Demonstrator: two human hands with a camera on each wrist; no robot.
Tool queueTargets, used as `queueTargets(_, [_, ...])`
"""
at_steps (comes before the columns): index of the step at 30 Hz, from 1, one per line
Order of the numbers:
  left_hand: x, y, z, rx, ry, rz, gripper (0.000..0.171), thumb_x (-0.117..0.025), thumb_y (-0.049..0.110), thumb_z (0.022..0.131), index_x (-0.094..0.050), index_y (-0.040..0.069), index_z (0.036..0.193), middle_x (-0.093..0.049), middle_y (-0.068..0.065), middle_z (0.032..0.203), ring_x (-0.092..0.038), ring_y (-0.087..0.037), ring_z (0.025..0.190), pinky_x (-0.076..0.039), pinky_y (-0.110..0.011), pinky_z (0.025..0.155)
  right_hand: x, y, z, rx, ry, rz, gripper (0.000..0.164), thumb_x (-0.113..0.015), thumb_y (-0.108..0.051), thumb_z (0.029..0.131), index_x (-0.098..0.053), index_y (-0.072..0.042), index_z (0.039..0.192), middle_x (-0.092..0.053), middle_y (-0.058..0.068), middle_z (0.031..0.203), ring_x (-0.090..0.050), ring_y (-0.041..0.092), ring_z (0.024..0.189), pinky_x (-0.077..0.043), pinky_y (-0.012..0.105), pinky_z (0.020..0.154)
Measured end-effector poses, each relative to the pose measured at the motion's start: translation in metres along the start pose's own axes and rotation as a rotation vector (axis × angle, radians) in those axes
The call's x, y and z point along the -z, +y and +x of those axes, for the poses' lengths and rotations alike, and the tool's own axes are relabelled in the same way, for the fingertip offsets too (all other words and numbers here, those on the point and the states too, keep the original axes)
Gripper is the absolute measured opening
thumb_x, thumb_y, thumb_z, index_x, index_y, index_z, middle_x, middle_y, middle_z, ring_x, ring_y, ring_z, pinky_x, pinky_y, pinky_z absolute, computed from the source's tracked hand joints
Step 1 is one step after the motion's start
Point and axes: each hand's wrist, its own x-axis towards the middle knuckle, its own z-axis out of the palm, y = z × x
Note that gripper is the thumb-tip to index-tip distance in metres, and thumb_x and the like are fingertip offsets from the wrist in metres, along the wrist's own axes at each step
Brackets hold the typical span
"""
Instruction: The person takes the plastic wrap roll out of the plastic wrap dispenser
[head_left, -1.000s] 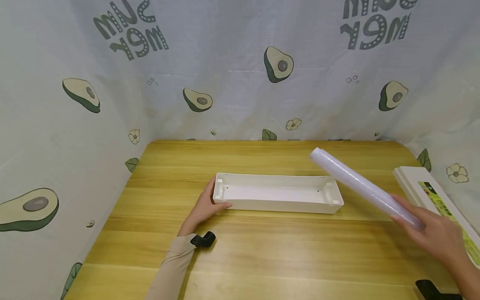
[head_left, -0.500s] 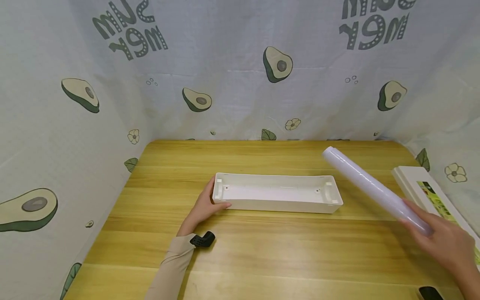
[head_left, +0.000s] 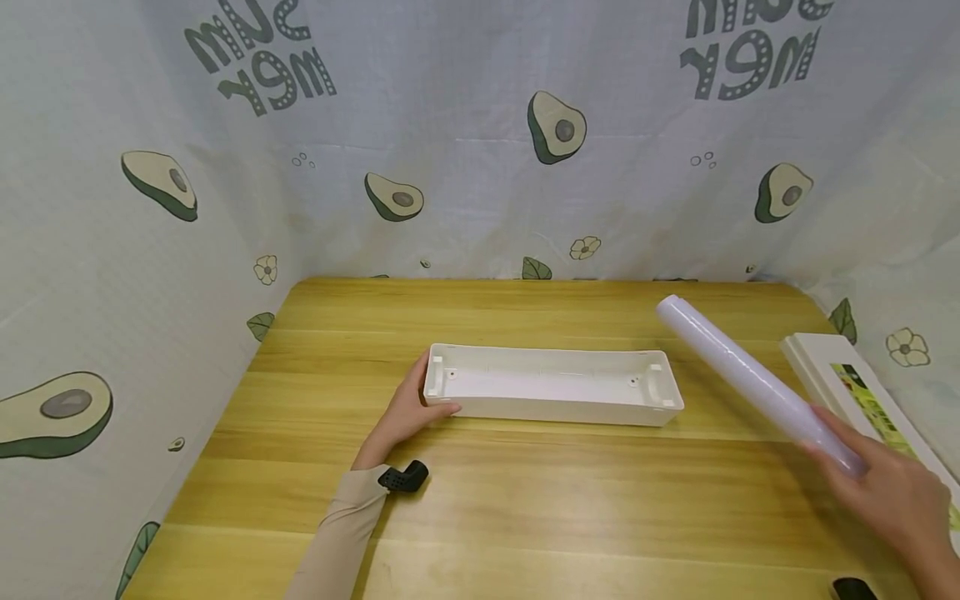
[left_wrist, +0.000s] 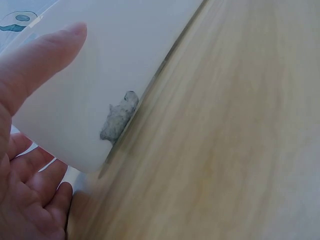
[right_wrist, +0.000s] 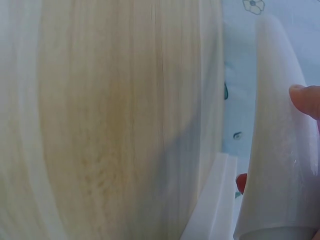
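Note:
A long white plastic box (head_left: 562, 408), open at the top, sits on the table. My left hand (head_left: 405, 410) grips its left end, thumb on the front wall and fingers behind the end. A grey smudged patch (left_wrist: 119, 119) marks the box's lower edge in the left wrist view. On the right, my right hand (head_left: 888, 492) holds a roll of plastic wrap (head_left: 738, 367) by its near end. The roll slants up and left, above the table and apart from the box. In the right wrist view, the thumb (right_wrist: 306, 100) presses on the roll's side.
A long white lid-like piece (head_left: 819, 354) with a green and yellow label (head_left: 873, 404) lies at the table's right edge, partly behind my right hand. The wooden table (head_left: 525, 517) meets a hanging avocado-print cloth (head_left: 465, 100) at the back and sides.
My right hand has moved to the right with the roll, away from the box, then nearly stopped. My left hand and the box have stayed in place.

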Motion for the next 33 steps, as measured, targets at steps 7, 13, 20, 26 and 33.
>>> queueTargets(7, [0.0,0.002,0.001,0.054,-0.011,-0.033,0.104,-0.079,0.018,0.075,-0.01,0.016,0.152,-0.032,-0.008,0.151,-0.039,-0.029,0.133,-0.035,-0.048,0.107,0.001,0.001,-0.003,-0.029,-0.015,-0.008,0.06,-0.053,-0.056,0.088,-0.044,-0.026,0.139,-0.055,0.037,0.067,-0.035,0.02,0.04,-0.02,0.028,0.039])
queueTargets(13, [0.001,0.006,0.002,0.093,-0.032,-0.041,0.103,-0.077,0.01,0.076,-0.008,0.012,0.152,-0.029,-0.013,0.152,-0.037,-0.032,0.135,-0.034,-0.048,0.108,0.001,0.002,-0.006,-0.044,-0.038,-0.013,0.062,-0.053,-0.055,0.088,-0.047,-0.017,0.137,-0.056,0.039,0.072,-0.036,0.023,0.041,-0.021,0.03,0.04])
queueTargets(20, [0.001,0.012,-0.001,0.066,-0.038,-0.03,0.102,-0.076,0.013,0.078,-0.007,0.012,0.152,-0.028,-0.013,0.153,-0.037,-0.033,0.134,-0.035,-0.048,0.107,0.003,0.002,-0.008,-0.099,-0.095,-0.031,0.064,-0.054,-0.053,0.088,-0.046,-0.014,0.137,-0.056,0.041,0.078,-0.039,0.025,0.044,-0.024,0.03,0.041])
queueTargets(26, [-0.001,0.009,0.0,0.081,-0.019,-0.03,0.101,-0.076,0.009,0.077,-0.009,0.011,0.152,-0.029,-0.013,0.152,-0.037,-0.032,0.135,-0.033,-0.049,0.109,0.004,0.0,-0.008,-0.147,-0.125,-0.062,0.066,-0.052,-0.054,0.089,-0.047,-0.008,0.135,-0.055,0.043,0.084,-0.041,0.028,0.048,-0.027,0.031,0.043])
queueTargets(33, [0.0,0.006,0.0,0.08,-0.019,-0.036,0.103,-0.077,0.012,0.076,-0.009,0.017,0.152,-0.03,-0.01,0.152,-0.037,-0.03,0.135,-0.033,-0.048,0.109,0.003,0.0,-0.009,-0.191,-0.164,-0.105,0.068,-0.052,-0.055,0.088,-0.046,-0.006,0.135,-0.053,0.045,0.099,-0.048,0.038,0.055,-0.036,0.04,0.046])
